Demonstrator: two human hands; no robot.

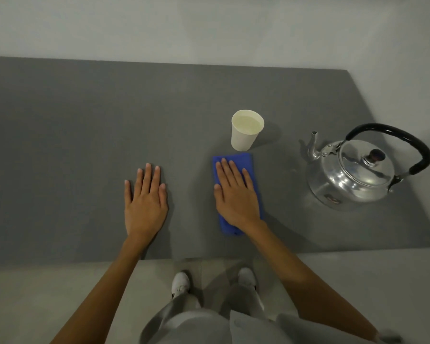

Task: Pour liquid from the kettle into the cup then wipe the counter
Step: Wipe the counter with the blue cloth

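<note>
A white paper cup (246, 131) stands upright on the grey counter (72, 145), with pale liquid near its rim. To its right sits a shiny metal kettle (350, 175) with a black handle, lid on, spout toward the cup. A folded blue cloth (243, 160) lies just in front of the cup. My right hand (235, 194) rests flat on the cloth, fingers spread, covering most of it. My left hand (145, 199) lies flat on the bare counter to the left, holding nothing.
The counter ends at a near edge (209, 256) just behind my wrists and at a slanted right edge (395, 150) close behind the kettle. A pale wall (209, 28) runs along the back. Below are grey trousers and white shoes (181, 284) on the floor.
</note>
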